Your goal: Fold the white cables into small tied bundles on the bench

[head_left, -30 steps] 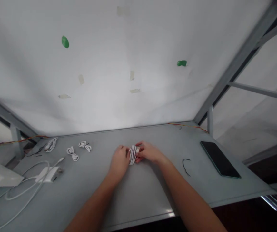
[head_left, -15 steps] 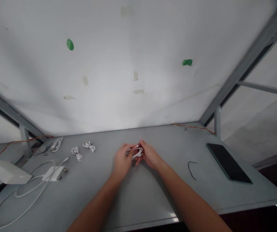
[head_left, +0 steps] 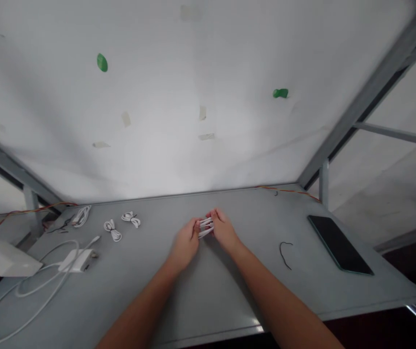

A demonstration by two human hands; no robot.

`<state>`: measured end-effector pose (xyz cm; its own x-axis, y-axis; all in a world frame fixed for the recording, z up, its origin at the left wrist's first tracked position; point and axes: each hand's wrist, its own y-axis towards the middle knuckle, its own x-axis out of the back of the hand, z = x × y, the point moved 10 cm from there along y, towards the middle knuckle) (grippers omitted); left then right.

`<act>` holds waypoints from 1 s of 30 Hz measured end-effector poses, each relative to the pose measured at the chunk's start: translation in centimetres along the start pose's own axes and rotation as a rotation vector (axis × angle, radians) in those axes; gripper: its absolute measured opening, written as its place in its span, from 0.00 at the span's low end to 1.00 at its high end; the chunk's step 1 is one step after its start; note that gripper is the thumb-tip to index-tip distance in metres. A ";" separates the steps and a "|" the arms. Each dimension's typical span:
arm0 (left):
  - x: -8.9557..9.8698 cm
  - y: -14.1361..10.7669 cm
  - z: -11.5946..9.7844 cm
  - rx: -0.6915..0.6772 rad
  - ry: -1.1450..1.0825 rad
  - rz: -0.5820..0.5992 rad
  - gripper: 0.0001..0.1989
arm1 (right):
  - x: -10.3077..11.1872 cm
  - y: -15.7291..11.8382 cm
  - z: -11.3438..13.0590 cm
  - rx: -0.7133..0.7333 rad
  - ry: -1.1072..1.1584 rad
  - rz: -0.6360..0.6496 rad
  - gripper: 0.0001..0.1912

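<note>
Between my hands, above the middle of the grey table [head_left: 222, 281], a white cable [head_left: 205, 228] is folded into a bundle of parallel strands. My left hand [head_left: 188, 242] pinches one end of it, and my right hand [head_left: 224, 231] grips the other end. The cable's plugs are hidden behind my fingers. To the right a thin black twist tie [head_left: 283, 255] lies loose on the table. Left of my hands rest two white cables bundled with black ties, a nearer one [head_left: 113, 230] and a farther one [head_left: 131, 219].
Another coiled white cable [head_left: 82, 216] lies at the back left beside dark ties [head_left: 62, 226]. A white power adapter [head_left: 78, 261] with a long lead sits at the left, near a white box-like object [head_left: 6, 257]. A dark tablet [head_left: 339, 245] lies at the right.
The loose loops of cable are now drawn out into straighter strands between my hands. My left hand has turned and closed on one end. The view has shifted slightly.
</note>
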<state>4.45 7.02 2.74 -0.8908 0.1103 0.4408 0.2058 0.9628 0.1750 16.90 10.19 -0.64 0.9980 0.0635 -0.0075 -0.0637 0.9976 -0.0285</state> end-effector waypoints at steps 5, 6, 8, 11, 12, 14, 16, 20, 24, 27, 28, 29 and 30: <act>0.3 0.1 1.6 0.027 0.079 -0.006 0.20 | 3.6 -2.3 4.9 0.179 -0.709 -0.120 0.05; 0.8 0.2 2.0 0.040 0.085 -0.030 0.20 | 4.8 -3.3 5.7 0.191 -0.893 -0.141 0.02; 1.9 0.4 2.9 0.080 0.079 -0.093 0.21 | 8.4 -5.7 6.0 0.122 -1.142 -0.198 0.03; 3.0 0.8 4.4 0.182 -0.009 -0.142 0.26 | 15.1 -10.0 4.3 -0.065 -1.320 -0.312 0.07; 3.1 0.9 4.9 0.218 -0.052 -0.144 0.28 | 17.1 -11.2 3.1 -0.145 -1.339 -0.329 0.07; 3.1 1.0 5.6 0.269 -0.132 -0.148 0.30 | 19.9 -12.8 0.8 -0.267 -1.301 -0.344 0.06; 3.1 1.0 5.8 0.284 -0.196 -0.162 0.31 | 20.6 -13.1 -0.9 -0.306 -1.236 -0.322 0.06; 2.9 1.0 5.7 0.287 -0.258 -0.151 0.29 | 16.5 -9.9 -1.5 -0.213 -1.141 -0.195 0.11; 3.0 1.1 6.1 0.321 -0.204 -0.131 0.27 | 8.0 -4.5 0.9 0.059 -1.049 -0.037 0.15; 3.7 1.3 6.6 0.330 -0.176 -0.172 0.24 | 2.7 -1.0 2.2 0.136 -1.015 0.109 0.14; 4.0 1.3 6.7 0.323 -0.163 -0.192 0.23 | 1.6 -0.1 2.4 0.141 -1.013 0.144 0.14; 4.3 1.3 6.8 0.314 -0.148 -0.209 0.23 | 0.9 0.5 2.6 0.142 -1.007 0.168 0.13; 4.6 1.4 6.9 0.306 -0.132 -0.220 0.23 | 0.7 1.0 2.8 0.139 -0.995 0.178 0.13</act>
<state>-2.11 10.55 -1.07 -0.9487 -0.0955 0.3015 -0.1085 0.9937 -0.0266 17.52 11.29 2.10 0.5301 0.1430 0.8358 -0.2734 0.9619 0.0088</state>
